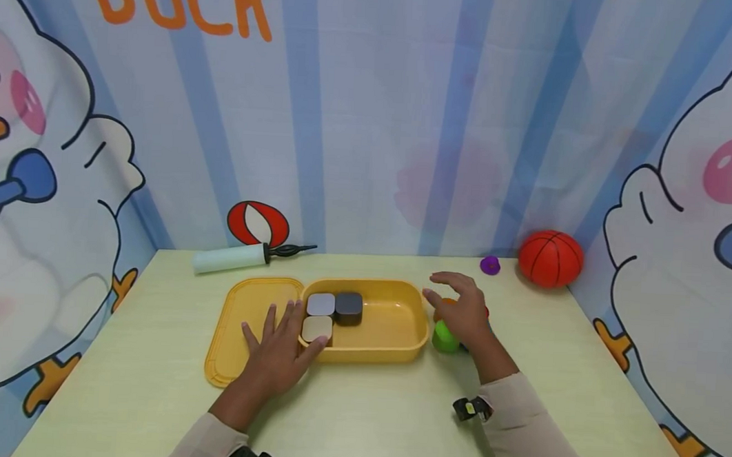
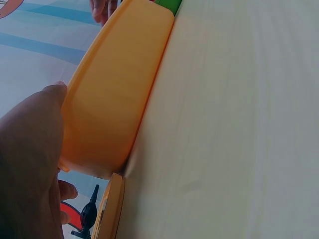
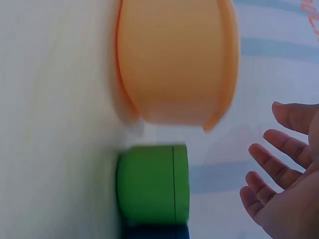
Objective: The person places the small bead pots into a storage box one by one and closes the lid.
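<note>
A yellow rectangular box [image 1: 395, 320] sits in the middle of the table. In its left part are a pale grey block [image 1: 321, 303], a dark grey block [image 1: 348, 309] and a cream block [image 1: 316, 327], all round-cornered. My left hand [image 1: 275, 362] spreads its fingers at the box's left end, the thumb touching the near rim. My right hand [image 1: 465, 318] hovers beyond the right end, fingers loosely bent and holding nothing. Below it stands a small green piece [image 3: 152, 184] with a seam line, beside a dark blue one [image 3: 155, 231]. Orange and red bits show behind that hand, mostly hidden.
A flat yellow lid [image 1: 226, 349] lies left of the box, partly under my left hand in the head view. Along the back edge are a pale green hand pump [image 1: 230, 257], a small purple piece [image 1: 490, 265] and a red basketball-patterned ball [image 1: 551, 259]. A printed curtain hangs behind.
</note>
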A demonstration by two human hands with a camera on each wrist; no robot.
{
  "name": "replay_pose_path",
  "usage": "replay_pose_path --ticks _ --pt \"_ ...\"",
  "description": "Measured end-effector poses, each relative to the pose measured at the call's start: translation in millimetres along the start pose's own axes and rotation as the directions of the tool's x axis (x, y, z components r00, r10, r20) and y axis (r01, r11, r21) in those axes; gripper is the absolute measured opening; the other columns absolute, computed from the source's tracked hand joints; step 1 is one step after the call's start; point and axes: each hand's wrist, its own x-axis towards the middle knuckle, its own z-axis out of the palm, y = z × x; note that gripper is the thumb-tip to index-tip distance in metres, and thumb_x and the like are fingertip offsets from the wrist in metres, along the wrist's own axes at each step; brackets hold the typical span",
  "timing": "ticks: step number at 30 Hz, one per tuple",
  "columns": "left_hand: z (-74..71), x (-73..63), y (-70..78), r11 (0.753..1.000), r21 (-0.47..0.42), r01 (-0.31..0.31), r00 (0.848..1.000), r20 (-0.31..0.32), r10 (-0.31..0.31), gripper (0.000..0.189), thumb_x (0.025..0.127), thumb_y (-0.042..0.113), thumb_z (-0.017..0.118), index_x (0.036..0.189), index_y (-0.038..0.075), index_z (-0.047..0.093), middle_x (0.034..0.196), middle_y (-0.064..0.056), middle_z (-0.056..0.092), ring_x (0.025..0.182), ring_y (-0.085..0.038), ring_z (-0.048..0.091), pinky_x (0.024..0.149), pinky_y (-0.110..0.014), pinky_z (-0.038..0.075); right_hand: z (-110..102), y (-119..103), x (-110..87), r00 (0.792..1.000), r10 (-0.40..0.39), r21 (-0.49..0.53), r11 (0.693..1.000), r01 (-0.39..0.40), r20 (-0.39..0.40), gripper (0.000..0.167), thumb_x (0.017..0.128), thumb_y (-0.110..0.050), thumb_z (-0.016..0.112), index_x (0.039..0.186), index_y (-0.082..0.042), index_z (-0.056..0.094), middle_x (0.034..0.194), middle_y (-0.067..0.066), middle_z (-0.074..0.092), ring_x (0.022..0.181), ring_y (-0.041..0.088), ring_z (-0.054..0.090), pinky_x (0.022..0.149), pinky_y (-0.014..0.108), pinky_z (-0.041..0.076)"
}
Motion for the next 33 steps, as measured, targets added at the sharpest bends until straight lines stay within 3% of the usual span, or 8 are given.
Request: replay_pose_path --ticks 9,22,24,26,30,33 --pt "-1.6 -1.8 0.9 1.000 0.001 0.004 1.000 0.001 -0.004 0.097 0.106 0.078 0.043 0.178 0.022 0.011 0.184 -0.015 0.019 0.171 -0.051 0.002 0.119 -0.089 -0.017 -35 22 -3.3 0.992 0.123 -0.045 0.991 -0.122 0.009 0.040 0.105 -0.022 0.074 0.139 -0.001 0.071 0.150 0.024 0.066 0.147 0.044 0.052 0.123 0.064 0.044" --pt "0.3 -2.1 -1.4 1.000 -0.004 0.006 1.000 0.010 -0.005 0.097 0.106 0.078 0.042 0.178 0.022 0.010 0.184 -0.015 0.019 0.171 -0.051 0.002 0.119 -0.089 -0.017 -66 55 -18.6 0.982 0.174 -0.028 0.985 -0.172 0.077 0.046 0.107 -0.028 0.072 0.145 -0.001 0.066 0.154 0.025 0.060 0.147 0.045 0.050 0.122 0.064 0.045" --pt "0.6 -1.6 -2.2 1.000 -0.002 0.010 1.000 0.017 -0.010 0.098 0.106 0.079 0.042 0.178 0.023 0.009 0.184 -0.014 0.018 0.171 -0.050 0.001 0.119 -0.088 -0.018 -70 59 -21.1 0.977 0.194 -0.035 0.981 -0.191 0.089 0.049 0.107 -0.031 0.072 0.145 -0.001 0.066 0.155 0.024 0.060 0.146 0.045 0.051 0.120 0.058 0.049" --pt "0.6 -1.5 -2.7 1.000 0.000 0.011 1.000 0.019 -0.011 0.098 0.106 0.079 0.042 0.178 0.022 0.008 0.185 -0.014 0.018 0.171 -0.050 0.001 0.119 -0.088 -0.018 -73 62 -23.9 0.972 0.215 -0.046 0.976 -0.211 0.099 0.051 0.107 -0.033 0.072 0.146 -0.001 0.066 0.155 0.023 0.059 0.145 0.043 0.053 0.115 0.040 0.054" --pt "0.9 -0.8 -3.4 1.000 0.001 0.008 1.000 0.020 -0.008 0.098 0.106 0.078 0.041 0.178 0.022 0.007 0.185 -0.013 0.017 0.171 -0.050 0.000 0.119 -0.088 -0.019 -80 70 -29.7 0.965 0.238 -0.030 0.971 -0.236 0.111 0.054 0.106 -0.034 0.074 0.148 -0.001 0.065 0.153 0.023 0.061 0.141 0.039 0.056 0.095 0.007 0.047" --pt "0.9 -0.5 -3.4 1.000 -0.001 0.007 1.000 0.017 -0.007 0.097 0.106 0.078 0.041 0.178 0.022 0.007 0.185 -0.013 0.017 0.171 -0.049 0.000 0.119 -0.088 -0.019 -83 75 -32.6 0.963 0.238 0.008 0.971 -0.240 0.126 0.057 0.103 -0.032 0.078 0.148 0.000 0.064 0.151 0.023 0.063 0.137 0.037 0.057 0.091 0.003 0.046"
